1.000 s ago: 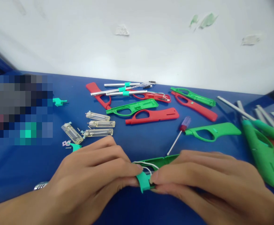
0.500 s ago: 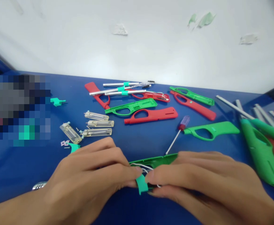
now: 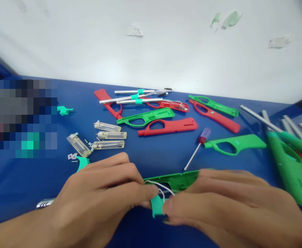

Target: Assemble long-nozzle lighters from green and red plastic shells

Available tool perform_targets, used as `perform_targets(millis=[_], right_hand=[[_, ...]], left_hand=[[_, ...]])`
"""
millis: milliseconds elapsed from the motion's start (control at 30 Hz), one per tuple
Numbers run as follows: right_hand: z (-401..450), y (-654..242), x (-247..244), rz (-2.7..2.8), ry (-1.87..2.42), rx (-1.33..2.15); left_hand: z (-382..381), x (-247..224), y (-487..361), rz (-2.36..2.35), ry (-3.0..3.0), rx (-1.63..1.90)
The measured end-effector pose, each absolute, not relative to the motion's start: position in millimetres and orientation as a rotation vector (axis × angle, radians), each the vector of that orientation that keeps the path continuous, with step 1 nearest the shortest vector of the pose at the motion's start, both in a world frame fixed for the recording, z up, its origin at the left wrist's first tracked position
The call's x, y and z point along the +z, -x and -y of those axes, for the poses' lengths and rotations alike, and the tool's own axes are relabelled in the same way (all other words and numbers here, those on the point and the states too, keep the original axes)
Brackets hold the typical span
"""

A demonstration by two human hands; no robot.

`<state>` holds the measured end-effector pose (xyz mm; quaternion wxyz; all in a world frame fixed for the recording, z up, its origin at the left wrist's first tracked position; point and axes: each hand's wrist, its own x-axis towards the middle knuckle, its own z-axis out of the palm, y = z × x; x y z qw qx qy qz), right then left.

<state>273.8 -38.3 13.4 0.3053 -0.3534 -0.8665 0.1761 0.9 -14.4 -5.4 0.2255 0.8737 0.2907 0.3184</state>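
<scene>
At the near edge, my left hand [image 3: 107,196] is closed, its thumb and fingertips pinching a teal plastic trigger [image 3: 156,206]. My right hand [image 3: 225,203] is closed too, with its thumb on the trigger's right side. Behind the fingertips lies a green lighter shell half [image 3: 183,179], its hollow inside showing and both ends partly covered by my hands. A white wire [image 3: 162,186] loops up between the two thumbs. Past my left wrist pokes a slotted metal tube end [image 3: 45,203]. What my hidden fingers press on underneath cannot be made out.
Beyond the hands lie a screwdriver [image 3: 199,146], clear fuel tanks [image 3: 108,144], a red shell half [image 3: 171,126], another green shell half [image 3: 239,144] and metal tubes with wires [image 3: 140,101]. Whole-looking green lighters [image 3: 288,165] are piled at right. A white wall [image 3: 151,58] stands behind.
My right thumb has slid down and slightly right over the trigger. More of the white wire loop and the green shell shows. The view has shifted slightly.
</scene>
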Motion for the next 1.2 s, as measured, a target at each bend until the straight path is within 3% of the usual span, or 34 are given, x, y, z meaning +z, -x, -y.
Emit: perform_targets(millis=[267, 800, 1200], right_hand=[[39.7, -272.6, 13.6, 2.278, 0.957, 0.492], [30.9, -276.7, 18.9, 2.373, 1.000, 0.206], [40.0, -291.0, 9.8, 2.437, 1.074, 0.319]], left_hand=[[17.8, -13.2, -1.8, -0.864, -2.421, 0.886], [13.6, -5.8, -1.3, -0.815, -2.783, 0.803], [5.1, -3.8, -1.4, -0.736, -2.785, 0.757]])
